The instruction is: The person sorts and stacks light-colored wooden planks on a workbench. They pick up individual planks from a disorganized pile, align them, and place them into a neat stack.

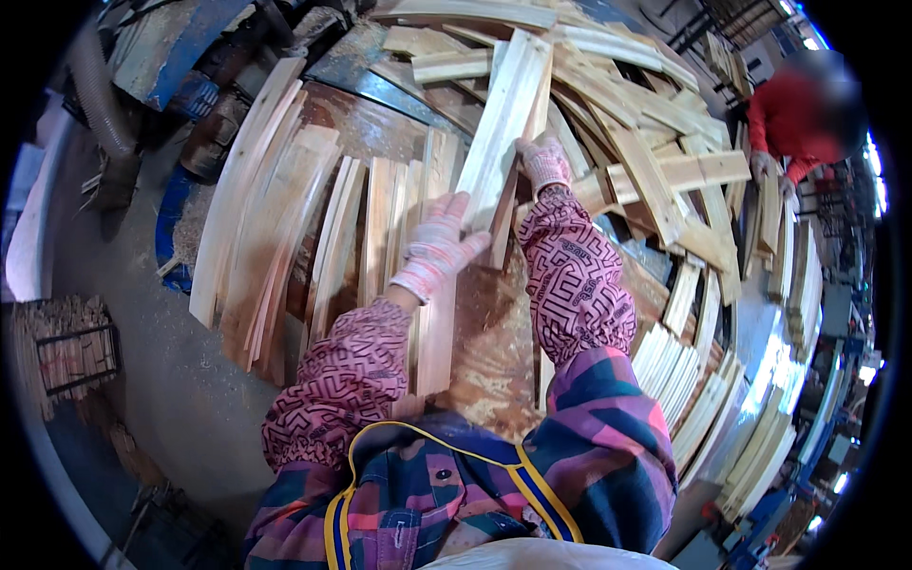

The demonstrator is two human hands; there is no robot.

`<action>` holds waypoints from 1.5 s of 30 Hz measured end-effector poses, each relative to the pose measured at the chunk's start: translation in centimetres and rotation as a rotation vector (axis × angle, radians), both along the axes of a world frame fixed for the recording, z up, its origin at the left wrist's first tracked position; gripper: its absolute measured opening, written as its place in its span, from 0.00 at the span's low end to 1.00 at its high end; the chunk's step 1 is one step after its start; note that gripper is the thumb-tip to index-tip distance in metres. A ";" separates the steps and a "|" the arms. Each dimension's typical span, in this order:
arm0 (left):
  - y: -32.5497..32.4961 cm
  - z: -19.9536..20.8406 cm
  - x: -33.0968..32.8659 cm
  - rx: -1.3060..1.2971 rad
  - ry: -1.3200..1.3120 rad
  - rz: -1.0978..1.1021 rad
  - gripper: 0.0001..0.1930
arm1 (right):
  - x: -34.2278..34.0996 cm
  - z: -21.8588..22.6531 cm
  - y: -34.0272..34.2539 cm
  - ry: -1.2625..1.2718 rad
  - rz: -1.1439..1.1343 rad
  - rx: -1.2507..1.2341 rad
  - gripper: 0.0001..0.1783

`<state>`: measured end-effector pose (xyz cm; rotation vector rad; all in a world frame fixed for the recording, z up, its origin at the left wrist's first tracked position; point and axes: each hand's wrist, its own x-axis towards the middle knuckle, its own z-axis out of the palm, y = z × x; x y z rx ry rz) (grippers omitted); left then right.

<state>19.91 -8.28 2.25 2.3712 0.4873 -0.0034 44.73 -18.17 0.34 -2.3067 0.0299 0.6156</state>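
Note:
A pale wooden board [505,119] slants over the work surface, its near end close to my left hand. My right hand [544,163], in a white and pink knit glove, is closed at the board's right edge, with its fingertips partly hidden. My left hand [439,249], gloved alike, has its fingers stretched and thumb apart beside the near end; whether it touches the board I cannot tell. Beneath that hand stands a row of wooden strips [437,328] set side by side. Further left lie longer strips [275,218].
A jumbled heap of boards [646,161] fills the far right. Stacked white strips [670,366] lie near my right sleeve. Beyond, a person in red [793,114] handles boards. Machinery with a hose [100,95] stands at the far left, and bundled wood [71,351] sits on the left.

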 end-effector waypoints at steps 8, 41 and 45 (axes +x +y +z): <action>0.0 -2.4 4.4 0.189 0.369 0.141 0.52 | -0.9 2.5 -7.3 0.398 -0.009 0.717 0.24; -11.2 -0.9 -18.9 0.045 0.528 0.183 0.56 | -34.2 -4.3 -16.7 0.084 0.547 0.233 0.28; -12.0 -0.9 -18.1 0.142 0.644 0.170 0.61 | -31.3 -2.1 -19.3 -0.365 0.184 -0.205 0.43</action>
